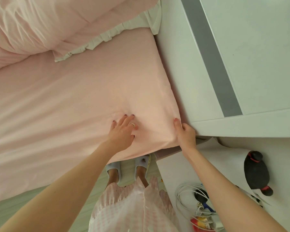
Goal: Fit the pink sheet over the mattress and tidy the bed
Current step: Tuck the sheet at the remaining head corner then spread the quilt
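Observation:
The pink sheet [77, 91] is stretched across the mattress and fills the left and middle of the head view. My left hand [122, 129] lies flat on the sheet near the bed's near right corner, fingers spread and pressing the fabric. My right hand [185, 131] sits at that corner against the white headboard [177, 64], its thumb on top of the sheet and its fingers curled round the corner edge. A pink pillow with a white ruffle [90, 25] and a bunched pink duvet [12, 30] lie at the far side.
A white bedside table [233, 154] stands at the right, carrying a dark plush toy [256, 173], coiled white cables [187, 198] and small items. My feet in grey slippers [127, 166] stand on the pale floor [32, 198] by the bed.

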Available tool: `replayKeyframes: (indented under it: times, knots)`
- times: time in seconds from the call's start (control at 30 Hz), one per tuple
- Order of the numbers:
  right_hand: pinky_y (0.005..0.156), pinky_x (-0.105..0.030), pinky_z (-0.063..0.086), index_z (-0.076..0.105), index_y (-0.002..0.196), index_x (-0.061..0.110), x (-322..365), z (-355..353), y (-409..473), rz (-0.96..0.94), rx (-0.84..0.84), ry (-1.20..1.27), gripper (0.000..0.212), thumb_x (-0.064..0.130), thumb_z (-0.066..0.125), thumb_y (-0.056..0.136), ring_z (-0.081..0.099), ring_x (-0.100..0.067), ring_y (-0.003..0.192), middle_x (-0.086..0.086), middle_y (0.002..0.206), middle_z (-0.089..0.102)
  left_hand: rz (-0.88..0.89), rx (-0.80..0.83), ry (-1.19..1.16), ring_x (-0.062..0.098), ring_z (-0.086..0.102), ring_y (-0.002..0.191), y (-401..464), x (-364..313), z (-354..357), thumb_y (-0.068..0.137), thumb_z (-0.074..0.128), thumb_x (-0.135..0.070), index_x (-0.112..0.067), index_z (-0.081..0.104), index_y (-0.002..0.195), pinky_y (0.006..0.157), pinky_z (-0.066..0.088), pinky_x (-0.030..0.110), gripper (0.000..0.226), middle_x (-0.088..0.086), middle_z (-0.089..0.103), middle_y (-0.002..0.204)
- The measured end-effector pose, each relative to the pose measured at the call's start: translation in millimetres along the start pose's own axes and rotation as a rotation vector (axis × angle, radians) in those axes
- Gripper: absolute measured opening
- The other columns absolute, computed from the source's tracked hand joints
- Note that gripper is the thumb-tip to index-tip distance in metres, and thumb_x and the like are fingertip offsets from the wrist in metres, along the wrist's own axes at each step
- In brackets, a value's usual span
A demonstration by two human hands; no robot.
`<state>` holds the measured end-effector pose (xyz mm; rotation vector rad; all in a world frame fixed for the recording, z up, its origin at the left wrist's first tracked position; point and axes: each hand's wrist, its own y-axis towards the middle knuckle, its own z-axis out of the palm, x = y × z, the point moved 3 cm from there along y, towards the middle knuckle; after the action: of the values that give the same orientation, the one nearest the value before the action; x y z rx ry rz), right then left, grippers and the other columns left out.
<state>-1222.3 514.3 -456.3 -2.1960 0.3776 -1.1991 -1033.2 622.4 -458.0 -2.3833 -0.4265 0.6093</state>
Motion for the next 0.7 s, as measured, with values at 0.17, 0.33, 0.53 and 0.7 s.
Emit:
replayKeyframes:
  times: [0.17, 0.33, 0.53, 0.7]
  knots:
    - [0.058, -0.031, 0.035, 0.049, 0.058, 0.011, -16, -9, 2, -0.029, -0.076, -0.318, 0.051, 0.043, 0.04, 0.097, 0.047, -0.023, 0.065, -0.002, 0.06, 0.051, 0.019, -0.011, 0.046, 0.02, -0.002, 0.147, -2, 1, 6, 0.094, 0.047, -0.02, -0.019, 0.043, 0.131, 0.117, 0.012, 0.052, 0.037, -0.004, 0.002, 0.158]
    - [0.075, -0.037, 0.041, 0.067, 0.094, -0.002, -24, -11, 0, -0.068, -0.184, -0.601, 0.058, 0.041, 0.028, 0.101, 0.061, -0.037, 0.093, -0.02, 0.097, 0.069, 0.063, -0.04, 0.079, 0.018, 0.001, 0.147, -12, 2, 12, 0.096, 0.043, -0.019, -0.019, 0.043, 0.133, 0.117, 0.011, 0.05, 0.037, -0.004, 0.005, 0.159]
    - [0.084, -0.041, 0.041, 0.067, 0.081, 0.0, -43, -10, -9, -0.251, -0.132, -0.617, 0.054, 0.04, 0.034, 0.098, 0.056, -0.034, 0.093, -0.016, 0.091, 0.07, 0.151, -0.04, 0.188, 0.026, -0.003, 0.147, -20, 7, 27, 0.095, 0.043, -0.018, -0.018, 0.05, 0.132, 0.118, 0.003, 0.051, 0.037, -0.001, 0.0, 0.159]
    - [0.08, -0.03, 0.04, 0.068, 0.083, 0.012, -64, -8, -4, -0.241, 0.052, -0.628, 0.035, 0.045, 0.058, 0.085, 0.045, -0.019, 0.097, 0.0, 0.098, 0.054, 0.219, -0.037, 0.285, 0.032, 0.002, 0.146, -23, 7, 40, 0.09, 0.054, -0.02, -0.021, 0.058, 0.126, 0.114, 0.003, 0.06, 0.036, 0.002, 0.005, 0.158]
